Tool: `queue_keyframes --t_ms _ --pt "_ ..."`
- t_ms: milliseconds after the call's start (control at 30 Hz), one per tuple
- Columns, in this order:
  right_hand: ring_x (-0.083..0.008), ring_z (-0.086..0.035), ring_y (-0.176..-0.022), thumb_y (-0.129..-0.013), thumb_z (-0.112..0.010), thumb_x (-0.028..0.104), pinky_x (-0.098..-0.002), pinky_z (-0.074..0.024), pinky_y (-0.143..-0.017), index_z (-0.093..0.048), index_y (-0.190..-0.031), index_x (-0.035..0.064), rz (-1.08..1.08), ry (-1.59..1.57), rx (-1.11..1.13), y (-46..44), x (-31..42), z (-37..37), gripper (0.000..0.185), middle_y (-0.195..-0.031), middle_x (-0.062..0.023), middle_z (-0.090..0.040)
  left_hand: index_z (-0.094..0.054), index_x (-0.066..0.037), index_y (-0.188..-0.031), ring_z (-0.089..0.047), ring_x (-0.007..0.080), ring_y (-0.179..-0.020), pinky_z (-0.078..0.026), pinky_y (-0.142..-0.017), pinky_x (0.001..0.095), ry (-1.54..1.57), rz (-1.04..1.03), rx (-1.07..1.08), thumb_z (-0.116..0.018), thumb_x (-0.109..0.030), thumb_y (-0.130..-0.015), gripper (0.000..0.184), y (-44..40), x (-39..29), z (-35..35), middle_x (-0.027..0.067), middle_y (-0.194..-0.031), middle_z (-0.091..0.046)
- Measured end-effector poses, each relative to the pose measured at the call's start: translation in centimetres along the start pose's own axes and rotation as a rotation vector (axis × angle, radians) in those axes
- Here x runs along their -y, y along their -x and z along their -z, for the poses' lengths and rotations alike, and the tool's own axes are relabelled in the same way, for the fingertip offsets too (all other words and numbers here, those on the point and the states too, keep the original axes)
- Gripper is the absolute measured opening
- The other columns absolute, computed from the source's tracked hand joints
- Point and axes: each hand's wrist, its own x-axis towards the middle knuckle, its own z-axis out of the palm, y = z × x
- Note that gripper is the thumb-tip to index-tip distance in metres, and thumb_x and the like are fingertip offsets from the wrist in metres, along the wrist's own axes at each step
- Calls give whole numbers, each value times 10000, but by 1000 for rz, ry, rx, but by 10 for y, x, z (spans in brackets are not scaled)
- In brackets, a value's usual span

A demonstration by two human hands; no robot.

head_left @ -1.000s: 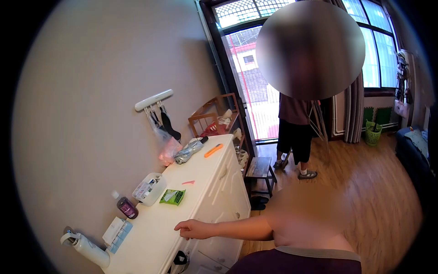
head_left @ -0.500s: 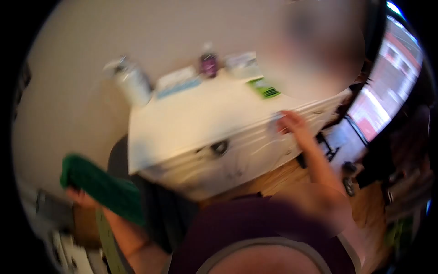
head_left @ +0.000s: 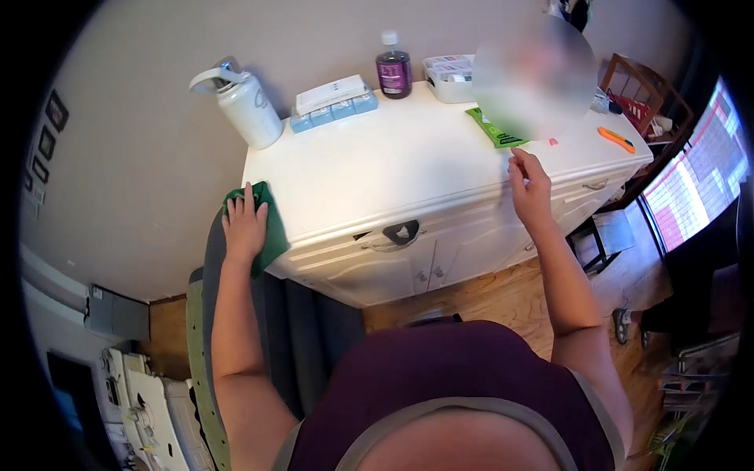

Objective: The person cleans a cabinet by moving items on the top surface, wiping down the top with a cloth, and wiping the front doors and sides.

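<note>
My left hand (head_left: 245,228) lies with fingers spread on a green cloth (head_left: 272,237) at the left end of the white cabinet (head_left: 377,173); part of the cloth hangs over the edge. My right hand (head_left: 530,187) is over the cabinet's front edge, fingers curled together, just below a green packet (head_left: 495,129). Whether anything is between those fingers is too small to tell. Along the wall stand a white flask (head_left: 250,110), a blue and white box (head_left: 334,104), a purple bottle (head_left: 393,69) and a white bin (head_left: 449,78).
An orange cutter (head_left: 616,140) lies at the cabinet's right end. A dark sofa (head_left: 314,330) stands against its left front. Beyond the right end are a small stool (head_left: 609,235) and a person's leg and shoe (head_left: 622,326). A blurred disc hides part of the cabinet top.
The view has swung left. My left hand, with the green cloth, has come from the lower left onto the cabinet's left end. My right hand remains near the front edge.
</note>
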Motion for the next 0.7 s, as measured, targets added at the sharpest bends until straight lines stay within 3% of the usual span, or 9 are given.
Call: queue_keyframes --t_ms 200,300,367,433,533,633,700 --pt "-297 -583 -792 -830 -554 -21 -339 -487 -708 -594 -1023 -3 216 151 -180 -5 -20 -23 197 -896 -157 -584 -194 -146 -1481 -331 409 -1299 -269 -1067 504 -67 -102 12 -357 -454 -951 634 -62 -36 -28 257 -1378 -382" --pt "-326 -576 -814 -805 -550 -34 -364 -488 -722 -599 -995 -4 237 225 -222 -3 -18 -32 199 -897 -164 -583 -313 -105 -1415 -439 396 -1185 -364 -988 510 5 -245 0 -406 -431 -915 604 -77 -119 -24 260 -1251 -483" --pt "-328 -578 -824 -797 -554 -32 -377 -487 -729 -601 -989 -6 275 268 -223 -5 -17 -31 200 -897 -163 -587 -371 -78 -1369 -477 440 -1126 -416 -943 486 -21 -450 -42 -399 -396 -931 542 -82 -185 -37 288 -1181 -521" --pt "-326 -578 -832 -793 -556 -29 -383 -485 -738 -602 -982 -8 275 270 -231 -4 -18 -31 196 -899 -163 -588 -356 -78 -1373 -446 404 -1179 -383 -968 499 140 -509 77 -414 -373 -919 545 -52 -261 -4 271 -1256 -474" --pt "-327 -577 -845 -791 -557 -30 -390 -483 -750 -604 -979 -11 288 283 -218 -5 -18 -31 194 -909 -167 -587 -320 -63 -1406 -379 408 -1259 -305 -1041 483 146 -752 -53 -409 -373 -934 571 -21 -326 -21 280 -1284 -452" --pt "-334 -575 -857 -791 -556 -35 -395 -482 -760 -607 -987 -14 292 294 -193 -4 -18 -27 203 -922 -175 -584 -335 -68 -1410 -325 408 -1314 -261 -1078 464 228 -879 -61 -427 -358 -941 559 21 -311 -15 260 -1317 -434" --pt "-340 -574 -865 -790 -557 -38 -396 -483 -765 -608 -997 -17 290 283 -173 -1 -19 -27 214 -929 -181 -582 -344 -84 -1409 -335 409 -1308 -260 -1079 463 186 -847 3 -482 -319 -923 557 44 -268 10 239 -1289 -457"
